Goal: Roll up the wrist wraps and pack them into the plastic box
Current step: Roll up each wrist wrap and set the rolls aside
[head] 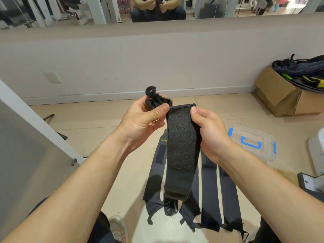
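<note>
A black wrist wrap (181, 155) hangs in front of me, its fuzzy side facing me and its striped end dangling low. My left hand (142, 121) pinches the wrap's folded upper end, where a small thumb loop sticks up. My right hand (208, 132) grips the wrap's right edge near the top, thumb on the front. Several more dark wrist wraps (210, 193) lie flat side by side on the floor below. The clear plastic box (252, 141) with blue latches and handle sits closed on the floor to the right.
A cardboard box (278, 97) full of dark gear stands at the right by the low wall (140, 58). A grey machine frame (35, 123) slants along the left. Metal equipment (312, 179) is at the right edge. My shoe (117, 227) shows at the bottom.
</note>
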`<state>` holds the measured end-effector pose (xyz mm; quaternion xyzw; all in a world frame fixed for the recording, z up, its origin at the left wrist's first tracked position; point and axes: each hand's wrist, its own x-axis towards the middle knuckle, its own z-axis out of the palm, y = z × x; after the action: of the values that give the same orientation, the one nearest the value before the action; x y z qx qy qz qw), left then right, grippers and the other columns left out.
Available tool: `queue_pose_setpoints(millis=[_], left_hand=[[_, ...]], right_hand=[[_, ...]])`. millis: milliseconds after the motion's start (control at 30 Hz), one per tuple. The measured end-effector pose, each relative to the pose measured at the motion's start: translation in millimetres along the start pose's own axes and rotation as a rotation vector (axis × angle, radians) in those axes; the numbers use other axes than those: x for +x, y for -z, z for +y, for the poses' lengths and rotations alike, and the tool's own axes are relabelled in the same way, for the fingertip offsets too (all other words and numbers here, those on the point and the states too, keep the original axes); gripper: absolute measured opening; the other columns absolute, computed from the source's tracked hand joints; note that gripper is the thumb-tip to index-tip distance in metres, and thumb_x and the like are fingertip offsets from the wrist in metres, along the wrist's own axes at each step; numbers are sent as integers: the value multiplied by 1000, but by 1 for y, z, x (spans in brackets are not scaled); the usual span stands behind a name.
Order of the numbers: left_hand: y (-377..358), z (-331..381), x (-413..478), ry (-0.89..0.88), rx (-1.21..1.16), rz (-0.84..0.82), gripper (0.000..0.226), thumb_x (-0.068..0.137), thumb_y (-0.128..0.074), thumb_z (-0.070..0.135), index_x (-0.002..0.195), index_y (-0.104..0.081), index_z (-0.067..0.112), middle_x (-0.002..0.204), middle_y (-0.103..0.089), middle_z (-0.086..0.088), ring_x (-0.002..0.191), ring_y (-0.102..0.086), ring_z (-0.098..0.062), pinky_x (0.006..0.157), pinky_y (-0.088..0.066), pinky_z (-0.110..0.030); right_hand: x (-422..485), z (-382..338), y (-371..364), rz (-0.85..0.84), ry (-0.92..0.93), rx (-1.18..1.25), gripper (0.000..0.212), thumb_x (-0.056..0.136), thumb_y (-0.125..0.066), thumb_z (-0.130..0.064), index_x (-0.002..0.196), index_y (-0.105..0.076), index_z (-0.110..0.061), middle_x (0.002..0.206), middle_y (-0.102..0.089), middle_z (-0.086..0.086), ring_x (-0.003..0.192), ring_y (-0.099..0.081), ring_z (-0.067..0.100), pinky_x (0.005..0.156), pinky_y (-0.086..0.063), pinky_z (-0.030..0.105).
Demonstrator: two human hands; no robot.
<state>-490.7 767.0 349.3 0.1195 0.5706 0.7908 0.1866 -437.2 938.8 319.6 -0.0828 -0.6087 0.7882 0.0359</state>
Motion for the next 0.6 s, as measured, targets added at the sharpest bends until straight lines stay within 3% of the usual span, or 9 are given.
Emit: queue_pose_setpoints(millis=[100,167,267,333,433,533,600], left_hand=[[-1,-2,1,-66,63,120,24,75,-77,17,88,-56,20,72,-61,6,57,-52,-9,55,-47,-19],[-1,-6,2,-154,228,229,22,84,-78,14,86,-57,19,76,-64,3,57,-55,-11,56,-49,-22],[-3,-15,3,-269,494,407,20,90,-78,16,84,-58,19,77,-66,6,61,-61,-14,57,-52,-26],[-4,-18,3,-349,614,471,23,89,-77,20,81,-57,25,70,-64,13,63,-62,-13,60,-52,-29],[-7,-20,0,-509,940,489,22,87,-75,19,81,-58,31,70,-63,12,64,-58,-6,65,-47,-25],[-10,-20,-4,-684,1246,423,22,82,-68,10,102,-68,19,88,-68,6,73,-61,-19,69,-50,-37],[-13,-21,-6,-765,1379,357,23,83,-62,13,104,-71,14,91,-66,-2,76,-62,-27,66,-53,-40]], right_hand=[[0,0,0,30,1,-28,38,110,-43,-26,112,-69,2,112,-73,25,93,-71,28,86,-56,41],[1,0,0,44,16,-60,36,110,-44,-25,110,-71,-2,107,-76,20,93,-72,26,85,-57,41],[0,1,-1,50,65,-98,26,108,-50,-20,104,-71,-5,89,-78,5,82,-74,16,69,-58,27],[-1,1,-2,42,85,-95,19,105,-56,-18,103,-71,-6,88,-78,4,81,-75,16,67,-57,25],[-1,2,-3,58,108,-86,9,98,-67,-18,98,-72,-11,87,-79,5,81,-76,18,67,-58,28],[-1,3,-2,99,110,-135,10,97,-70,-22,97,-73,-12,88,-79,7,81,-77,22,70,-59,36],[0,1,0,117,106,-134,13,97,-70,-23,98,-74,-10,88,-79,9,82,-77,26,71,-61,39]])
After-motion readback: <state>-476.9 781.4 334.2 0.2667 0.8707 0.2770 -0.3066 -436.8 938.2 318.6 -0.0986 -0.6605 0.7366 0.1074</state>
